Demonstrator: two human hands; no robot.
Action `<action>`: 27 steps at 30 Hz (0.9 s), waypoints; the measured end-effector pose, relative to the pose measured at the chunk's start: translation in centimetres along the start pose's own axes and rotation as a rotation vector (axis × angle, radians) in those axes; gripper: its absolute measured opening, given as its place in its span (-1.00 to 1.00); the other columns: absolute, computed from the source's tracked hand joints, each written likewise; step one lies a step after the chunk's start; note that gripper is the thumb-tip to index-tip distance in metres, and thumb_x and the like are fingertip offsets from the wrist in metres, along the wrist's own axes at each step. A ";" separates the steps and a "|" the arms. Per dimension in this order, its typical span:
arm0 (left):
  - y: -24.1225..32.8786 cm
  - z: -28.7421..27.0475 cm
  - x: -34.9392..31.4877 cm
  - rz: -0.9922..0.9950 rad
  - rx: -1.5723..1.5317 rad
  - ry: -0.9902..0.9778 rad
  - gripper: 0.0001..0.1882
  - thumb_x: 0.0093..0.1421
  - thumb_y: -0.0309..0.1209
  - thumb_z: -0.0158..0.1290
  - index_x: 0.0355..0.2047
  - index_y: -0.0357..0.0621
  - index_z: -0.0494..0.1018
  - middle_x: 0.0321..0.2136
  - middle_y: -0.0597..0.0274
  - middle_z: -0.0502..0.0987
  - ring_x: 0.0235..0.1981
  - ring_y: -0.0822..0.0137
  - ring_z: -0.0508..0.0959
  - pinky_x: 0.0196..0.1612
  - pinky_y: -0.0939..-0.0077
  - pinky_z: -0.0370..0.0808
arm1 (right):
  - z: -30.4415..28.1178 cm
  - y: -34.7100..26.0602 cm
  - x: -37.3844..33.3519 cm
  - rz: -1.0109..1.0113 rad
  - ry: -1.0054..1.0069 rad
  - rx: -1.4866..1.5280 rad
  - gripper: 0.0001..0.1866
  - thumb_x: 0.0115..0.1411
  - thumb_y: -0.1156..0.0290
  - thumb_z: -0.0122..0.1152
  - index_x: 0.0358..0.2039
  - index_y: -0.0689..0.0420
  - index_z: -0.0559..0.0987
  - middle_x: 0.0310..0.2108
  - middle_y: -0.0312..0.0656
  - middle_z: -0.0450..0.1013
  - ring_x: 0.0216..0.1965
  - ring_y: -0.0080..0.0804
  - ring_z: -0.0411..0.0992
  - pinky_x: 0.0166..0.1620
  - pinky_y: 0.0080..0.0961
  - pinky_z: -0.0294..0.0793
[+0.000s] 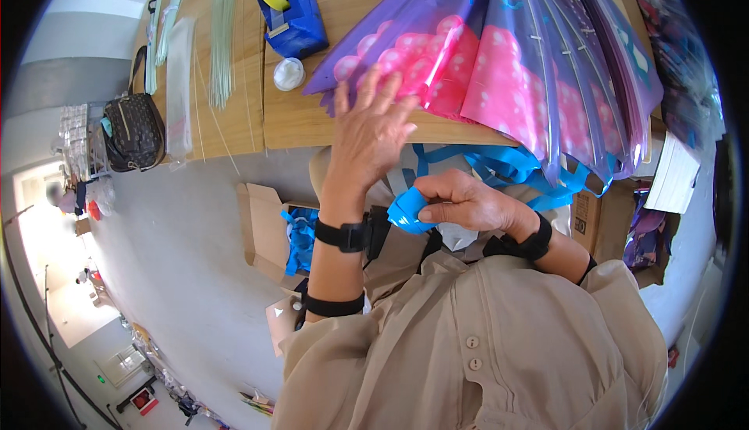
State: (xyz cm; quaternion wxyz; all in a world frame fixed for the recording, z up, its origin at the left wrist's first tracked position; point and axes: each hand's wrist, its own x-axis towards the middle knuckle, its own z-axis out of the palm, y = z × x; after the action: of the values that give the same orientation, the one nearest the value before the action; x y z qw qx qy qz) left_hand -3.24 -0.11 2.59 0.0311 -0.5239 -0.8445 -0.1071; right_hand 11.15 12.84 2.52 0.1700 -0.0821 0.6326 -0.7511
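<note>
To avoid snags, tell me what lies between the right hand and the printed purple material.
Blue ribbon and the wooden tabletop's edge, seen in the head view.

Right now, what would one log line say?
left hand: open, at edge of purple-pink printed material | right hand: pinching blue ribbon | table: blue tape dispenser

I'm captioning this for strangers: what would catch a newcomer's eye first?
Probably the glossy purple-and-pink sheet across the right of the table, the left hand at its left corner. Next, the blue band pinched in the right hand, mid-picture; then the blue tape dispenser near the top.
</note>
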 end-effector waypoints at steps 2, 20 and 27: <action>-1.0 0.9 -0.5 -0.123 0.028 0.052 -0.66 0.07 -0.32 0.10 -0.10 -0.01 0.50 0.08 0.15 0.38 0.23 0.09 0.18 0.23 0.00 0.02 | -0.1 -0.8 0.1 -0.007 -0.006 -0.033 -0.88 0.17 0.47 0.10 -0.34 0.26 0.42 -0.54 -0.25 0.31 -0.47 -0.57 0.23 -0.37 -0.54 0.29; -11.9 0.1 1.1 -0.874 -0.093 0.271 -0.35 -0.11 -0.25 0.30 -0.01 -0.26 0.39 -0.06 -0.04 0.43 0.06 0.06 0.32 0.09 0.01 0.21 | 0.4 1.0 2.9 0.082 0.164 0.301 -0.79 0.23 0.50 0.05 -0.13 0.27 0.47 -0.33 -0.35 0.42 -0.28 -0.66 0.33 -0.17 -0.62 0.38; -10.8 -1.9 5.8 -0.739 -0.108 0.566 -0.06 -0.19 -0.22 0.34 0.15 -0.35 0.15 -0.07 -0.18 0.45 0.03 -0.03 0.41 0.07 0.16 0.32 | 0.3 0.7 2.9 0.081 0.179 0.367 -0.77 0.24 0.50 0.04 -0.11 0.28 0.47 -0.32 -0.34 0.42 -0.27 -0.65 0.32 -0.15 -0.59 0.37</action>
State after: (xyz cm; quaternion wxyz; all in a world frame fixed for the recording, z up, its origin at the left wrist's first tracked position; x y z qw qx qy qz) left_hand -15.60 -0.09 3.82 0.1926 -0.1392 -0.9260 -0.2935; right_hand 8.68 11.44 1.62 0.1551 0.0430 0.5005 -0.8506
